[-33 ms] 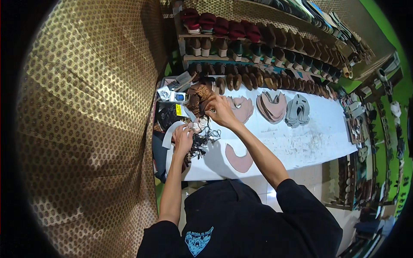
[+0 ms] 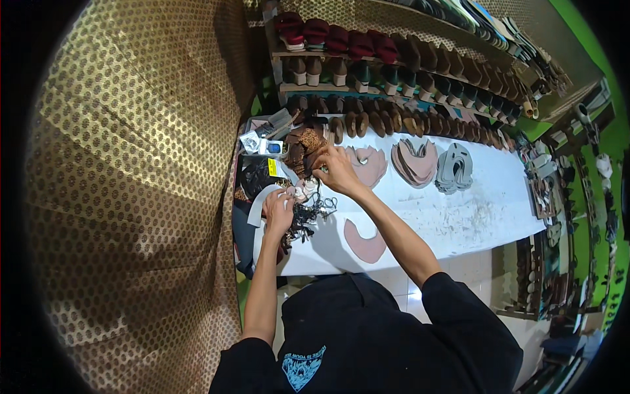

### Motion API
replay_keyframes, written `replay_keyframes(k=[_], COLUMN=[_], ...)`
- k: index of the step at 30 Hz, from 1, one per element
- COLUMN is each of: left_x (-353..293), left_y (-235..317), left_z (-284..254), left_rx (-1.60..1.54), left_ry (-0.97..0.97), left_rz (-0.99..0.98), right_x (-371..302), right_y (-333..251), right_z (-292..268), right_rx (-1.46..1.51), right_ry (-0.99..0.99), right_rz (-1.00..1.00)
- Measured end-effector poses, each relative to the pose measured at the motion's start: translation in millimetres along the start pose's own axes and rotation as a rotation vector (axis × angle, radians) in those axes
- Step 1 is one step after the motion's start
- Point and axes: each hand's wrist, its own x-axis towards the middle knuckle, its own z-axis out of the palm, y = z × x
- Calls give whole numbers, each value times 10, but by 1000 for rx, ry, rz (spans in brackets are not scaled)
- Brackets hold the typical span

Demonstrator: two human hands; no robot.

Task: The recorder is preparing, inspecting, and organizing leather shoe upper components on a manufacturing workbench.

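Observation:
My left hand (image 2: 278, 209) rests at the left end of the table, its fingers apart over the edge of a heap of thin black straps (image 2: 307, 215). Beside it lies a white curved strip (image 2: 258, 205). Farther up, my right hand (image 2: 337, 171) is closed, thumb and forefinger pinched near the dark brown and leopard-print pieces (image 2: 307, 141). What sits between those fingertips is too small to make out. A single pink horseshoe-shaped piece (image 2: 363, 247) lies flat near the table's front edge.
Pink curved pieces (image 2: 415, 167) and grey ones (image 2: 453, 172) lie stacked on the white table (image 2: 420, 223). At its left end are a black plastic bag (image 2: 256, 176) and small boxes (image 2: 271, 148). Shoes fill the shelves (image 2: 367, 88) behind. A patterned gold curtain (image 2: 138, 164) hangs at the left.

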Motion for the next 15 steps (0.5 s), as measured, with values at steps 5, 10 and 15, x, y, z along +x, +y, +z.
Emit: replay_keyframes(k=[5,10,15], left_x=[55,102,247], left_y=[7,-12,154], left_z=[-58,-87,-47], left_rx=[20,152,261], left_ry=[67,-43,-5], left_rz=[31,1,54], right_x=[-12,11,34], right_y=[118,136,152], right_z=[163,237,210], right_rx=[-47,-38,-18], right_ry=[-66,-97,-105], right_rz=[56,67,77])
